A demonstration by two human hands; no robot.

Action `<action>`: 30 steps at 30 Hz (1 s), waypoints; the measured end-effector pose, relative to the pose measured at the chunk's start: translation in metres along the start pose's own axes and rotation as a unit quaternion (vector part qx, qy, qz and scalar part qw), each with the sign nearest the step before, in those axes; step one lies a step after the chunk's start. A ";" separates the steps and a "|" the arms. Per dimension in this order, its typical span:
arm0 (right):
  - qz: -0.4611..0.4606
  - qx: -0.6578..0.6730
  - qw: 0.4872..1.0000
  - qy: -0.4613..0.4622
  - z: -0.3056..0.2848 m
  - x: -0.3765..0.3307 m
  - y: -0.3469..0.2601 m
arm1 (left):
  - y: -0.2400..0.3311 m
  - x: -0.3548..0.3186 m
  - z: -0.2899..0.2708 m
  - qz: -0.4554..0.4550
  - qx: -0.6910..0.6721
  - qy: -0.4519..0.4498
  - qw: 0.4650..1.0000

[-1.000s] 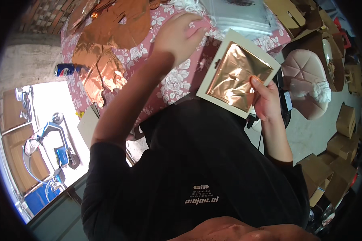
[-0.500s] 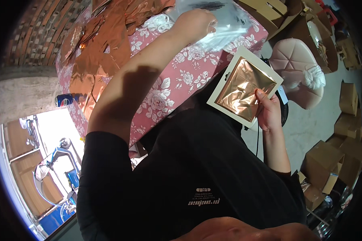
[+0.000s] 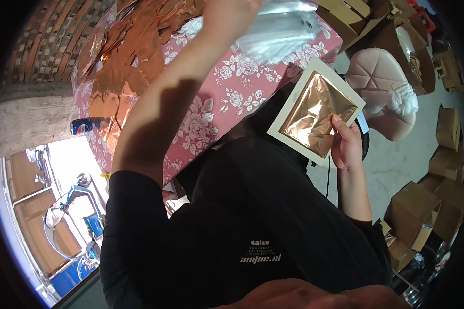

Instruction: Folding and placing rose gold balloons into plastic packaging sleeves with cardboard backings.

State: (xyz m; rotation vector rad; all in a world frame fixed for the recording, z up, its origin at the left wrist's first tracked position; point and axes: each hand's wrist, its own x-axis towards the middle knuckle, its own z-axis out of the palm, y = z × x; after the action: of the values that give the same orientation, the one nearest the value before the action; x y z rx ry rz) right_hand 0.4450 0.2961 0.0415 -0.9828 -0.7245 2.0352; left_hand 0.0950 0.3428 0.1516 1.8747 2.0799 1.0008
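My right hand (image 3: pixel 347 144) grips the lower right edge of a flat cream-coloured frame (image 3: pixel 285 127) filled with crinkled, shiny copper foil (image 3: pixel 319 110). Its thumb lies on the foil and the fingers are behind. The frame is tilted, held above the floor beside the table. Far forward, my left hand (image 3: pixel 231 18) is over the table by a stack of clear plastic bags (image 3: pixel 281 38). The upper picture edge cuts off its fingers, so its grip cannot be made out.
A pink floral cloth (image 3: pixel 237 95) covers the table. Copper foil sheets (image 3: pixel 131 56) lie piled on its left, near a blue can (image 3: pixel 81 126). A pale padded stool (image 3: pixel 381 77) stands right, with cardboard boxes (image 3: pixel 412 211) beyond.
My left hand has moved away from me and slightly left, partly out of view. The plastic bags under it have shifted. My right hand still holds the frame almost in the same place.
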 end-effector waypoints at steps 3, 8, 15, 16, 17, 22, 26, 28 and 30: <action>0.001 -0.005 1.000 -0.001 -0.008 -0.002 -0.003 | 0.019 -0.021 -0.046 -0.077 -0.139 0.140 0.977; -0.003 -0.023 1.000 -0.015 -0.001 0.002 -0.001 | -0.026 -0.090 -0.131 -0.143 -0.267 0.292 0.907; 0.003 -0.071 0.997 0.000 0.034 0.005 0.015 | -0.046 -0.191 -0.154 -0.068 0.135 0.438 0.886; 0.007 -0.076 0.997 -0.007 0.035 0.008 0.018 | -0.046 -0.200 -0.150 -0.054 0.253 0.362 0.896; 0.020 -0.078 0.997 -0.020 0.034 0.012 0.022 | -0.046 -0.204 -0.153 -0.041 0.354 0.286 0.890; 0.056 -0.065 0.994 -0.074 0.045 0.010 0.033 | -0.072 -0.185 -0.173 -0.065 0.385 0.247 0.887; 0.031 -0.072 0.994 -0.074 0.051 0.000 0.039 | -0.073 -0.199 -0.165 0.042 0.412 0.264 0.871; 0.030 -0.070 0.995 -0.068 0.051 -0.007 0.041 | -0.073 -0.225 -0.139 0.072 0.404 0.251 0.876; 0.030 -0.071 0.995 -0.068 0.053 -0.009 0.042 | -0.095 -0.260 -0.109 0.131 0.363 0.209 0.899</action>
State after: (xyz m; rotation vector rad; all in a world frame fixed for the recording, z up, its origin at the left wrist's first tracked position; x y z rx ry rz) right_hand 0.3895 0.2567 0.0427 -0.9630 -0.9339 2.1431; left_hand 0.0093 0.0627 0.1012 2.5184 2.7914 0.7794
